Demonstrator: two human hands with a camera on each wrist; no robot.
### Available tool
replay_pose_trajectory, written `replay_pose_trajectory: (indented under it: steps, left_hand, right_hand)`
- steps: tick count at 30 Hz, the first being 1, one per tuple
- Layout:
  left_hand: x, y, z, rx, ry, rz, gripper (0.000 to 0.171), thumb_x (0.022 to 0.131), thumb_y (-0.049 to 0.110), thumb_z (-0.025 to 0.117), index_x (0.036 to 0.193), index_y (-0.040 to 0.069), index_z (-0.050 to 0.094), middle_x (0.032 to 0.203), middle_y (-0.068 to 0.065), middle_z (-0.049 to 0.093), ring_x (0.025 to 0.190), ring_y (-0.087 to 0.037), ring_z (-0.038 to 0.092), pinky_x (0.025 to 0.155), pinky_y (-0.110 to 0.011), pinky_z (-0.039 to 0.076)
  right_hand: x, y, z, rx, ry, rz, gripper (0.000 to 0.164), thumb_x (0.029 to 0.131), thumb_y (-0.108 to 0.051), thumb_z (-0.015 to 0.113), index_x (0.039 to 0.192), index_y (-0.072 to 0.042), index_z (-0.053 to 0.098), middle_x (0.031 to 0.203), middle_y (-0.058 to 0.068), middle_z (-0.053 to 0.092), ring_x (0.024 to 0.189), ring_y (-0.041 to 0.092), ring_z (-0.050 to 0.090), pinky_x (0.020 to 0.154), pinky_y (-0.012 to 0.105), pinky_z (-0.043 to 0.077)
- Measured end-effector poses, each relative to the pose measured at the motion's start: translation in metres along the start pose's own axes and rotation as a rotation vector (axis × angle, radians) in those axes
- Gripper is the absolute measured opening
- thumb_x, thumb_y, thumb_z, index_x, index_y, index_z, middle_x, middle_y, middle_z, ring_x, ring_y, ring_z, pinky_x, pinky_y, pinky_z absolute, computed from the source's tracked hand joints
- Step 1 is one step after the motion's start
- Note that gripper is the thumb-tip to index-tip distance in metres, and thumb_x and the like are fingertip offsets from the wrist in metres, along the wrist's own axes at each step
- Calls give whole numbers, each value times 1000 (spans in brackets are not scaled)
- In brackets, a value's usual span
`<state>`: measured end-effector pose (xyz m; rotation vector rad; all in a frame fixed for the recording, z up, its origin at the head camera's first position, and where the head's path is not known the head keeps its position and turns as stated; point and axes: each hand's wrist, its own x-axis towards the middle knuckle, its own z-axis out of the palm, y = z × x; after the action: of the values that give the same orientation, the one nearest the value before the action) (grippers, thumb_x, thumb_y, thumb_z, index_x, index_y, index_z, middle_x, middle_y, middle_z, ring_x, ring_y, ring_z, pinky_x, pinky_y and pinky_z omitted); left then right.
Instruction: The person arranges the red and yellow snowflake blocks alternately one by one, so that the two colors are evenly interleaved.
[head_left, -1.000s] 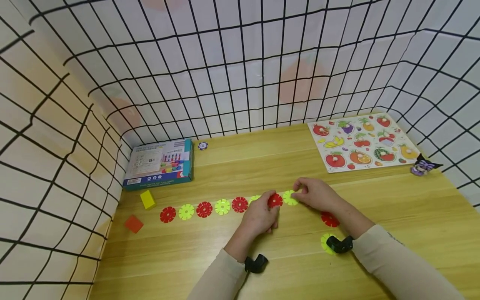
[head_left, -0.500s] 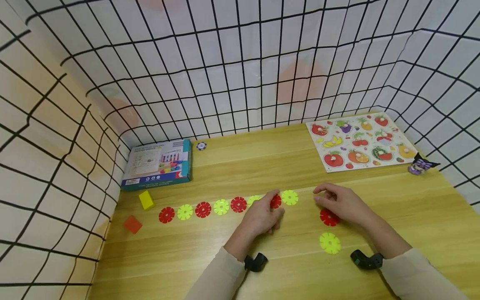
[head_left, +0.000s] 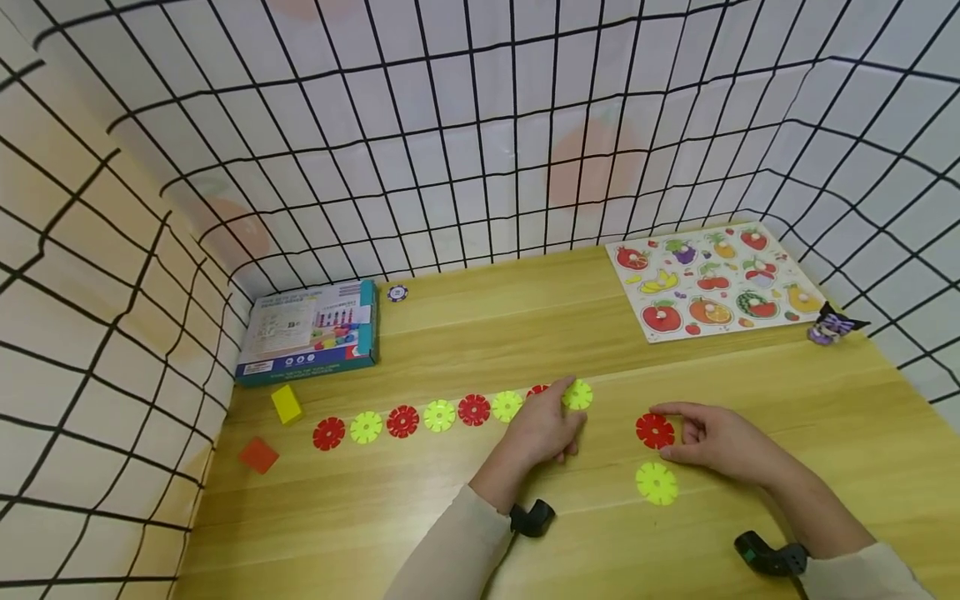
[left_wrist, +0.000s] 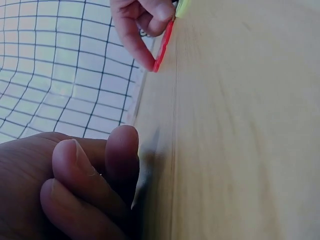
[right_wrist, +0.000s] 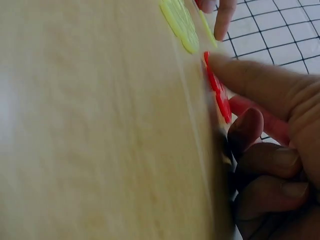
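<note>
A line of notched plastic snowflake discs, red (head_left: 328, 433) and yellow (head_left: 366, 427) alternating, runs across the table. My left hand (head_left: 542, 427) lies over its right end, partly covering a red disc. Its index fingertip touches the last yellow disc (head_left: 581, 395); the other fingers are loosely bent. To the right, my right hand (head_left: 723, 442) holds a separate red snowflake disc (head_left: 654, 432) between thumb and index finger at its edges. The right wrist view also shows this red disc (right_wrist: 218, 92) beside the thumb. Just nearer me lies a loose yellow disc (head_left: 657, 483).
A yellow block (head_left: 287, 404) and an orange block (head_left: 258, 455) sit left of the line. Behind are a boxed toy set (head_left: 307, 333), a small chip (head_left: 397, 293), a fruit puzzle board (head_left: 712, 283) and a purple figurine (head_left: 831, 327). Black wire mesh (head_left: 517, 133) surrounds the table.
My right hand has let go of the yellow disc at the line's end and moved right to the separate red one. My left index finger has shifted right from the red disc to that yellow disc.
</note>
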<state>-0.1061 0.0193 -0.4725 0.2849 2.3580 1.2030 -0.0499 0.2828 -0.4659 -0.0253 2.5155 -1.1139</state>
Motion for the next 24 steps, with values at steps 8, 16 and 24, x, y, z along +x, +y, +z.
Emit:
replay_pose_trajectory:
  steps: [8,16,24]
  left_hand:
    - [1,1,1,-8,22,2,54,91,22,59,139,33,37,45,-1,57,33,-17,52,38,-31,46]
    - [1,1,2,-10,42,9,49,92,21,55,138,32,39,44,-1,57,32,-16,52,37,-31,45]
    - [-1,2,1,-30,44,-7,49,92,20,56,137,34,41,46,-4,58,33,-17,52,37,-31,45]
  right_hand:
    - [1,1,3,22,7,-14,53,74,-38,76,120,-21,57,68,5,50,53,15,43,47,25,34]
    - [4,3,3,37,-5,-33,52,74,-36,76,120,-21,57,67,5,50,52,15,44,46,25,35]
    - [5,3,1,30,-26,-64,51,76,-35,75,122,-22,57,66,4,49,51,12,42,45,24,34]
